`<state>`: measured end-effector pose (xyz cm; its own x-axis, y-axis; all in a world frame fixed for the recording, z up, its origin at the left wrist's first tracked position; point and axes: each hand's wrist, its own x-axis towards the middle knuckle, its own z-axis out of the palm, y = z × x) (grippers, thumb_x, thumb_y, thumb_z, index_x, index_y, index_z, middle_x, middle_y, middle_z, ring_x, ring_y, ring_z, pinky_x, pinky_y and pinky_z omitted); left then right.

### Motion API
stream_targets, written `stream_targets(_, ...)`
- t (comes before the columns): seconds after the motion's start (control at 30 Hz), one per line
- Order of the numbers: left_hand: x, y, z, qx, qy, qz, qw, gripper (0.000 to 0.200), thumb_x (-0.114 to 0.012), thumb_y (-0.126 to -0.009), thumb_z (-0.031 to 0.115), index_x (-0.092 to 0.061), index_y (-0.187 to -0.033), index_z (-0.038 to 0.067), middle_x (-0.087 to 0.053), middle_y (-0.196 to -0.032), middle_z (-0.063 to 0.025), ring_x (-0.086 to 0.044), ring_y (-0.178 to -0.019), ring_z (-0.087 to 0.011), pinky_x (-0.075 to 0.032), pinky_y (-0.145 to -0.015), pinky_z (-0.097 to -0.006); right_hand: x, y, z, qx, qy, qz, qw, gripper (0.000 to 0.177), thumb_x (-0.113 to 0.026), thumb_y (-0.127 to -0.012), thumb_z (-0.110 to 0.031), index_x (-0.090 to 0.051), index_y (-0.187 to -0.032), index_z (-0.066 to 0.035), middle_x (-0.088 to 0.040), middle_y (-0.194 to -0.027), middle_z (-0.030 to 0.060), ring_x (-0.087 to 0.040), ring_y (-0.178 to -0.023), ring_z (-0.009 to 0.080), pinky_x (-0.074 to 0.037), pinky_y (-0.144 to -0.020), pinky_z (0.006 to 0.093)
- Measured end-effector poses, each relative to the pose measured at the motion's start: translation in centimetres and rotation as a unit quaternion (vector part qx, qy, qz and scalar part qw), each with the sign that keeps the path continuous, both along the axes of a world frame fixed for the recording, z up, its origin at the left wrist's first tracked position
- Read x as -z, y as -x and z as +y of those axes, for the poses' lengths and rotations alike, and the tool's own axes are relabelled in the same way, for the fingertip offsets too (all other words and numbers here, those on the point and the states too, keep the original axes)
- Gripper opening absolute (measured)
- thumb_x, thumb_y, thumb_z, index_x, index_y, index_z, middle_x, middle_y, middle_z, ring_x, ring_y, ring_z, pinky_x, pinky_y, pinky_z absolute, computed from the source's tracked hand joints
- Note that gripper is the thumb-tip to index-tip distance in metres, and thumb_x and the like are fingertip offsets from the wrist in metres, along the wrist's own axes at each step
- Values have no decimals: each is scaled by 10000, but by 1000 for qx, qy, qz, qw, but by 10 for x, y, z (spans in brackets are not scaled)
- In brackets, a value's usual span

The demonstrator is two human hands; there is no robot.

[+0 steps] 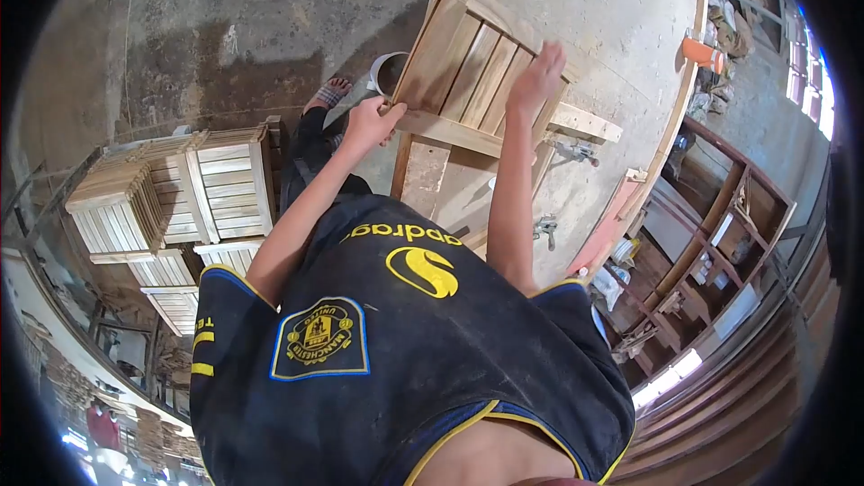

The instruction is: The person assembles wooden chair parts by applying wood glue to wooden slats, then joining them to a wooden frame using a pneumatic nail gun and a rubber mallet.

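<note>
A slatted wooden panel (pixel 481 67) lies on the workbench, with several boards set between frame rails. My left hand (pixel 371 123) is closed on the panel's near left corner, thumb and fingers at the end of the near rail (pixel 454 132). Over the right part of the panel is my right hand (pixel 537 78), smeared by motion. Its fingers are too blurred to show their pose, and whether it touches the slats cannot be made out. Metal clamp hardware (pixel 573 151) sits on the bench just right of the panel, close to a short wooden strip (pixel 585 121).
Stacked slatted panels (pixel 220 184) stand on the floor to the left. A white bucket (pixel 388 72) is beside the bench, near a foot (pixel 333 92). An orange cup (pixel 703 54) is at the bench's right edge. Wooden shelving (pixel 720 234) holds clutter farther right.
</note>
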<state>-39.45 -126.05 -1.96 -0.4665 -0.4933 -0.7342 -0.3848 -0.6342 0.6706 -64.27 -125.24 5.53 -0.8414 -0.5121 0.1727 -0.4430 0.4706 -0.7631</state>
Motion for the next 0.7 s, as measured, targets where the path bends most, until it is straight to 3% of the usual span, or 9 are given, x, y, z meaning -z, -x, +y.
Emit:
stream_targets(0.07, 6, -2, -12, 173, 111, -53, 977, 566, -633, -814, 446, -600, -1030, -76, -645, -752, -160, -637, -624, -217, -506, -566, -330, -4, -23, 56, 45, -40, -33, 998, 520, -376, -968, -353, -448, -1254, 75, -490, -1274, 221, -447, -1208, 317, -320, -1024, 369)
stream_targets(0.1, 4, 2, -18, 174, 114, -54, 977, 566, -633, -814, 446, -600, -1030, -76, -645, -752, -160, -637, -624, -217, -506, -566, -330, 0, -31, 84, 71, -65, -38, 995, 507, -400, -963, -349, -465, -1240, 71, -511, -1249, 219, -467, -1191, 308, -335, -1012, 361)
stream_targets(0.17, -6, 19, -33, 130, 343, -162, 916, 774, -613, -765, 583, -512, -1140, -87, -618, -977, -278, -637, -901, -358, -503, -787, -412, -13, -62, 117, 100, -142, -29, 984, 449, -445, -953, -302, -499, -1202, 68, -554, -1189, 220, -518, -1132, 310, -373, -979, 366)
stream_targets(0.23, -12, 59, -56, 66, 324, -149, 932, 787, -633, -738, 578, -455, -1167, -59, -575, -1089, -281, -587, -1000, -383, -486, -835, -459, -12, -83, 139, 114, -140, -54, 982, 431, -460, -949, -285, -506, -1189, 70, -564, -1174, 219, -533, -1111, 309, -385, -967, 367)
stream_targets(0.43, 0, 114, -69, 78, 283, -128, 947, 692, -653, -741, 502, -470, -1088, -68, -602, -1022, -281, -618, -924, -391, -508, -795, -433, -20, -78, 97, 28, -127, 17, 991, 434, -447, -957, -306, -535, -1164, 65, -579, -1151, 205, -547, -1080, 292, -402, -942, 355)
stream_targets(0.53, 7, 105, -64, 33, 262, -68, 962, 638, -675, -742, 414, -463, -1082, -82, -626, -937, -272, -633, -878, -389, -512, -768, -424, -39, -52, 29, -69, -114, 91, 987, 461, -413, -963, -340, -533, -1170, 55, -575, -1143, 226, -542, -1088, 320, -399, -933, 366)
stream_targets(0.6, 24, 105, -56, -95, 304, 48, 947, 592, -689, -736, 340, -461, -1069, -93, -633, -875, -276, -635, -865, -388, -507, -755, -431, -44, -33, -18, -138, -72, 94, 983, 463, -452, -947, -323, -511, -1175, 75, -550, -1173, 254, -527, -1091, 378, -391, -943, 405)
stream_targets(0.67, 24, 104, -56, -90, 273, 44, 957, 575, -698, -731, 303, -458, -1065, -99, -631, -905, -283, -629, -872, -400, -504, -754, -430, -46, -22, -59, -173, -86, 147, 970, 486, -383, -966, -365, -531, -1161, 54, -583, -1114, 232, -546, -1057, 343, -398, -919, 374)
stream_targets(0.7, 30, 105, -56, -80, 299, 29, 951, 577, -696, -731, 306, -456, -1064, -100, -630, -903, -285, -628, -866, -403, -503, -755, -429, -43, -14, -77, -192, -90, 144, 966, 502, -389, -959, -370, -495, -1209, 52, -523, -1201, 253, -488, -1132, 371, -363, -969, 397)
